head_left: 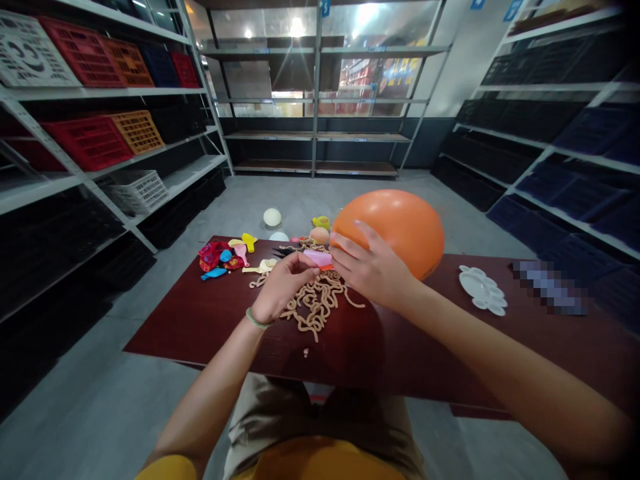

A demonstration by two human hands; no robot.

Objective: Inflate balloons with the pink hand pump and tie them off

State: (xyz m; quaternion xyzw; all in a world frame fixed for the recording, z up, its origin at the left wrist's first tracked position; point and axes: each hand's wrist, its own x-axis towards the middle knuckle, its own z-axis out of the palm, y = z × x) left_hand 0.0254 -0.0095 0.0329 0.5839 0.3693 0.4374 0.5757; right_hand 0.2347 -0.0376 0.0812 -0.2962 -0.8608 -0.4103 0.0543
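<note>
A large inflated orange balloon (pixel 405 230) is above the far side of the dark red table (pixel 200 327). My right hand (pixel 377 272) lies against its near left side, fingers spread and thumb hidden. My left hand (pixel 281 285) is pinched closed to the left of it, at a short orange strip that looks like the balloon's neck. Right behind that strip shows a pale pink piece (pixel 316 257), partly covered. Beneath both hands spreads a heap of tan, worm-like strands (pixel 320 303). A green band circles my left wrist.
Uninflated balloons (pixel 216 257) in several colours lie at the table's far left. A white palette-like tray (pixel 483 290) and a blurred-out object (pixel 547 287) are at the right. Small inflated balloons (pixel 273 217) are beyond the far edge. Shelves with crates (pixel 90 143) stand around.
</note>
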